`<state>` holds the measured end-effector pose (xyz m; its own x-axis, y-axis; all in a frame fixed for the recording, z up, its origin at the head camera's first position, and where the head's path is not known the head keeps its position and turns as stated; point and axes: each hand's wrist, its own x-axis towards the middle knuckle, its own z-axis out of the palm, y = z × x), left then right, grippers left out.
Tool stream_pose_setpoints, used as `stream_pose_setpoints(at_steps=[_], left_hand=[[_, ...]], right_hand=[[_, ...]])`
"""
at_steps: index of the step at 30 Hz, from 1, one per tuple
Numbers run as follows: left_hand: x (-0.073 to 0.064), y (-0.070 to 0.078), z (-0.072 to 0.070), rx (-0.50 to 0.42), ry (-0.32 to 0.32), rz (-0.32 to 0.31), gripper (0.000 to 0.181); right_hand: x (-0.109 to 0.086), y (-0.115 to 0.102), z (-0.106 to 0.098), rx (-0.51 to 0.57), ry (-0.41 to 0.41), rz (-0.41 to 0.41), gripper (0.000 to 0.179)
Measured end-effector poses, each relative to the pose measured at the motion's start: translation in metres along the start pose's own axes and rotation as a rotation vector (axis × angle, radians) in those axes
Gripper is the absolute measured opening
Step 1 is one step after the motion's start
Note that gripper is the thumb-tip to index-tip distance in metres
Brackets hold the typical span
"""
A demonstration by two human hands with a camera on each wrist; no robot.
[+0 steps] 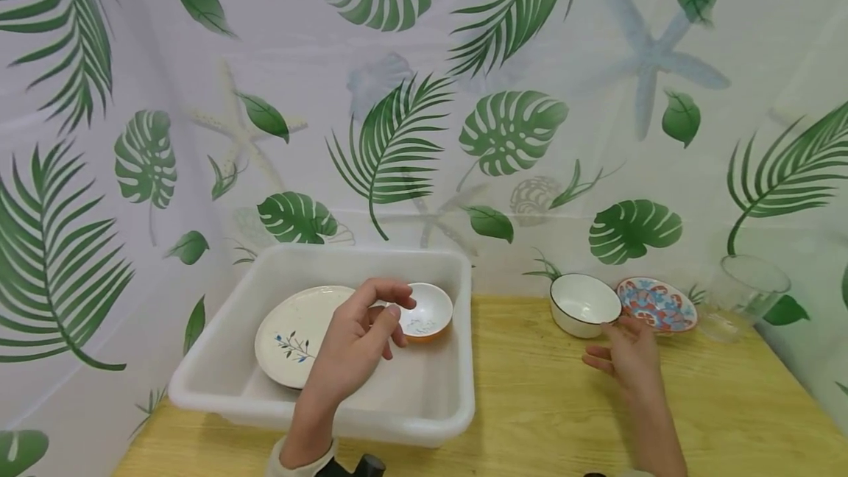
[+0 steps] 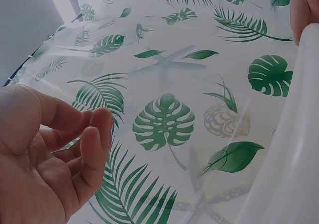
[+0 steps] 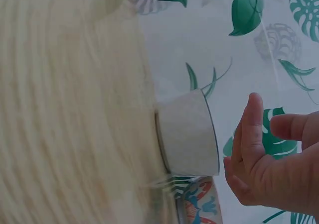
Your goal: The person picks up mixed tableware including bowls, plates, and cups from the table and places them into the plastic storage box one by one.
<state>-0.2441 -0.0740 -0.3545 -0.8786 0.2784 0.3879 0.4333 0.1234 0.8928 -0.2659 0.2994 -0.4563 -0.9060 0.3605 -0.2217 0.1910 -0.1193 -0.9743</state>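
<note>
My left hand hangs over the white plastic basin, its fingers loosely bent and holding nothing. Inside the basin are an oval cream plate with a blue flower sprig and, right of it, a small bowl, white inside and orange outside. Over the table, my right hand is close to a white bowl with a dark rim. In the right wrist view a gap shows between that hand and the bowl. The left wrist view shows the left palm with nothing in it.
A red-and-blue patterned dish stands right of the white bowl, near the back edge. A clear glass is farther right. The wood-grain table meets a leaf-printed curtain at the back.
</note>
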Motion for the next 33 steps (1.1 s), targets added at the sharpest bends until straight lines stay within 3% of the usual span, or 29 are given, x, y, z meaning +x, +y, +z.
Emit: stream_pose_setpoints(at_steps=[5,15,20,28,33], left_hand=[[0.000,0.000,0.000,0.001,-0.011,0.004,0.025],[-0.001,0.000,-0.003,0.020,0.008,-0.002,0.024],[-0.001,0.000,-0.005,0.014,0.011,0.007,0.025],[-0.001,0.001,-0.005,0.015,0.007,-0.013,0.025],[-0.001,0.000,-0.005,0.017,0.001,-0.027,0.025]], right_hand=[[0.005,0.007,0.000,0.101,-0.024,0.043,0.077],[0.029,0.014,0.003,0.253,-0.188,0.167,0.084],[0.041,0.013,0.008,0.302,-0.150,0.199,0.084],[0.049,0.018,0.014,0.285,-0.046,0.147,0.082],[0.049,0.020,0.015,0.278,-0.046,0.139,0.081]])
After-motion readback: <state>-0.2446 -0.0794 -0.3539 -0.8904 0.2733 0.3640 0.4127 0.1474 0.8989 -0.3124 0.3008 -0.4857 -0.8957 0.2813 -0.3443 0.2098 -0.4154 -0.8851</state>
